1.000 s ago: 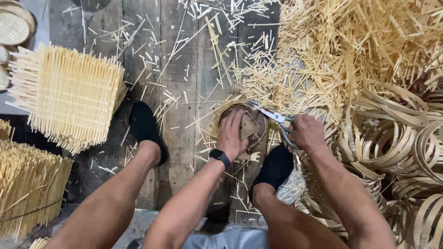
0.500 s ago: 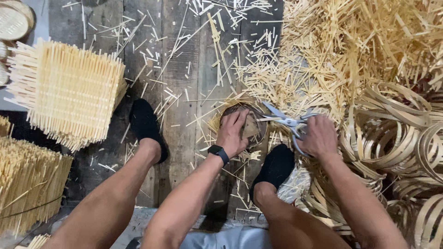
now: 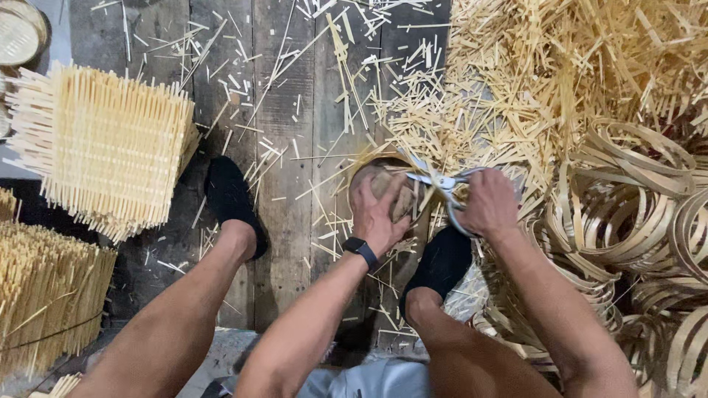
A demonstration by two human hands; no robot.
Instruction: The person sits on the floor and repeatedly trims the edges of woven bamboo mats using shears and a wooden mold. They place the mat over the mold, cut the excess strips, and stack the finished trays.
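1. Now, at your far left sit a stack of woven bamboo mats (image 3: 110, 147), their stick ends poking out all round, and below it a bundle of bamboo sticks (image 3: 44, 295) at the frame edge. A round woven tray (image 3: 18, 33) peeks in at the top left corner.
2. Next comes your left foot in a black shoe (image 3: 232, 203), flat on the wooden plank floor (image 3: 287, 243), which is strewn with loose bamboo slivers.
3. Your left hand (image 3: 377, 214), a dark watch (image 3: 360, 249) on its wrist, is pressed down on a small round basket (image 3: 391, 188) that lies on the floor between your feet. Its grip is clenched over the basket, fingers spread across the top and the thumb at the near rim.
4. Just right of the basket, your right hand (image 3: 487, 203) has its grip closed around the handles of a pair of scissors (image 3: 439, 180). The blades point left and meet the basket's upper right rim; you cannot tell how far apart they stand.
5. Your right foot, in the other black shoe (image 3: 439, 265), sits directly below the basket and scissors.
6. Farther right, a heap of bamboo offcuts (image 3: 575, 74) fills the top of the view, and a pile of bent bamboo hoops (image 3: 627, 214) lies beside your right forearm.
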